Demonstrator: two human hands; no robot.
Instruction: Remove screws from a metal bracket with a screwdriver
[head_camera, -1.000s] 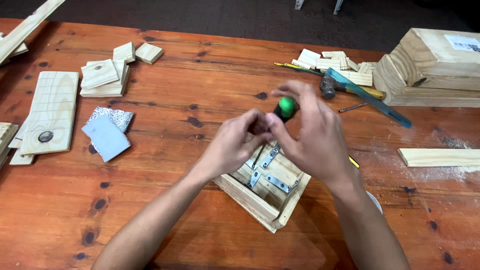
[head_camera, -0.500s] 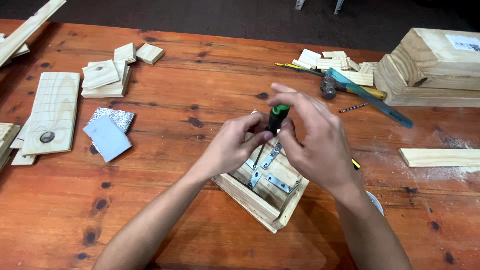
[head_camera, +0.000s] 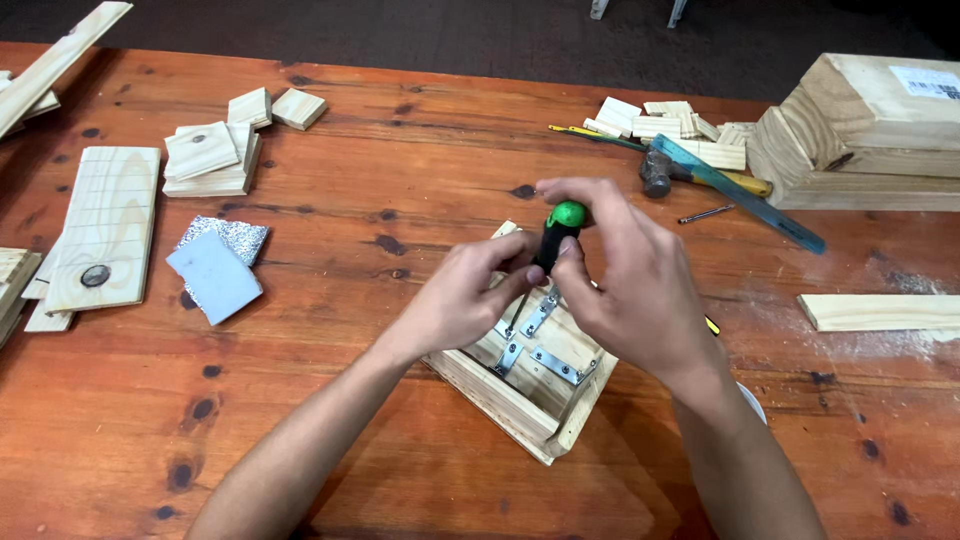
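A small open wooden box (head_camera: 520, 385) lies on the table in front of me, with flat metal brackets (head_camera: 545, 345) screwed across its inner boards. My right hand (head_camera: 630, 280) grips the black and green handle of a screwdriver (head_camera: 558, 232), which stands nearly upright over the box. My left hand (head_camera: 465, 295) pinches the screwdriver's lower handle and shaft just above the brackets. The tip is hidden behind my fingers.
A hammer (head_camera: 665, 170) and a teal ruler (head_camera: 745, 195) lie at the back right beside stacked wood blocks (head_camera: 870, 130). Small wood pieces (head_camera: 215, 150), a plank (head_camera: 100, 225) and sanding pads (head_camera: 215, 265) sit on the left. A loose strip (head_camera: 880, 312) lies on the right.
The screwdriver and both hands have shifted slightly over the box; the green handle end dipped and then rose again. The box has stayed in place.
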